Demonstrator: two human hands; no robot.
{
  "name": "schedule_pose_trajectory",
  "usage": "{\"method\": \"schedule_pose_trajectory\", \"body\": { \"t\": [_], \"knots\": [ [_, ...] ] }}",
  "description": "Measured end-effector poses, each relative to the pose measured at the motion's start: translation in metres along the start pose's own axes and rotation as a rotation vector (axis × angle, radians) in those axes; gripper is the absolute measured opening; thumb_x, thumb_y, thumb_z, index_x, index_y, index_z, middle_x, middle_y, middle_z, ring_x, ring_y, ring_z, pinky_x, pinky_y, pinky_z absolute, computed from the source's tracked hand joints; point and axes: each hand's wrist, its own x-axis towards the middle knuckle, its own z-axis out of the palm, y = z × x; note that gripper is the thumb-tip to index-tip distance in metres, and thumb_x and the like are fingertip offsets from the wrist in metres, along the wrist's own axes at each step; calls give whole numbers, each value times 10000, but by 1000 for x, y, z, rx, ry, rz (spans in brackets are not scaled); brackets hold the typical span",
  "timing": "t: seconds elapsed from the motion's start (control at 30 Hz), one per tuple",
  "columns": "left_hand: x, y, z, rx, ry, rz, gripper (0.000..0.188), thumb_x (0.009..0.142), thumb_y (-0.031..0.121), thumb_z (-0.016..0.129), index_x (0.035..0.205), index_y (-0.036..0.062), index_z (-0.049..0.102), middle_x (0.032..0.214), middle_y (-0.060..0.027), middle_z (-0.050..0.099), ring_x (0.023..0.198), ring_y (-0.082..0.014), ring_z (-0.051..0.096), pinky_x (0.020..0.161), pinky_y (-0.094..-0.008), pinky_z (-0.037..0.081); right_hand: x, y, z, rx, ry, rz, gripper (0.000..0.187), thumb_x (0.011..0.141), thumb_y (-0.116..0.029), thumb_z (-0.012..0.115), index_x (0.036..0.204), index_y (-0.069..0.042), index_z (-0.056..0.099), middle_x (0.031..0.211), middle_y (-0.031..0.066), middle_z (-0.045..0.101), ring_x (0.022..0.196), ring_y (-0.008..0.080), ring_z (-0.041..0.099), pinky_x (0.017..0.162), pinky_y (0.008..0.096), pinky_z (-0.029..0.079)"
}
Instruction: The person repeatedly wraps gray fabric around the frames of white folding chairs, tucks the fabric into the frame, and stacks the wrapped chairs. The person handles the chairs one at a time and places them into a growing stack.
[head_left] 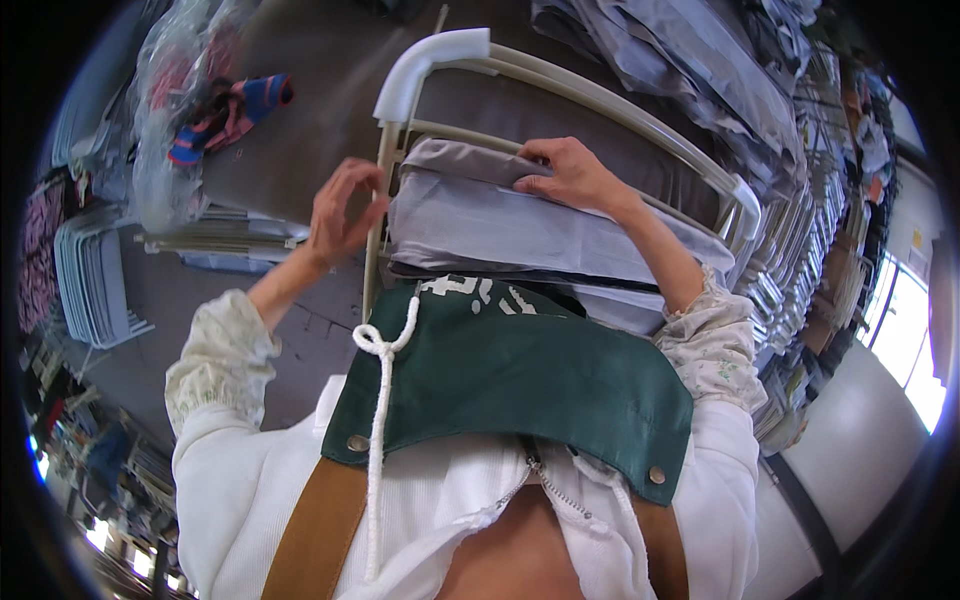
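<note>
A beige metal tube frame with white corner padding lies before me on the work surface. Across its near part is a folded length of grey fabric, its far edge turned over along a crossbar. My right hand grips that turned edge, thumb on the near side and fingers on the far side. Beside the frame's left tube, my left hand has its fingers curved and apart, with nothing visible in them. Whether its fingertips touch the tube is hard to see.
A blue, pink and black cloth item lies at the far left beside clear plastic wrapping. Grey fabric pieces are heaped at the far right. Stacked metal frames stand to the right, and more frames to the left.
</note>
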Motion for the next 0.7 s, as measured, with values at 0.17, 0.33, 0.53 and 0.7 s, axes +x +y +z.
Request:
{"method": "schedule_pose_trajectory", "body": {
  "t": [0.17,0.33,0.53,0.7],
  "knots": [
    [-93,30,66,-247,112,-353,385,817,141,699,1170,29,593,1083,-153,598,1039,-313,574,914,-397,439,80,-88,11,-40,-237,-59,519,786,-477,721,951,15,711,823,173,691,827,270,673,758,371,512],
    [-65,51,75,-200,198,-248,334,872,182,662,1153,16,591,1136,-161,610,1010,-325,610,860,-400,474,132,-103,36,-347,-492,-181,319,850,-293,679,914,20,681,791,143,647,758,226,624,693,361,483],
    [-35,19,42,-284,386,-450,314,867,91,685,1160,3,616,1146,-144,631,809,-210,695,707,-307,568,126,-74,40,-1,-437,-245,262,847,-214,664,991,3,700,883,155,690,831,222,649,790,347,494],
    [-14,-19,49,147,353,100,395,810,82,731,1189,60,620,1099,-125,630,790,-291,682,688,-357,567,112,-79,32,-46,-416,-274,338,864,-288,680,1065,-16,691,963,187,697,905,306,654,861,375,492]
  ]
}}
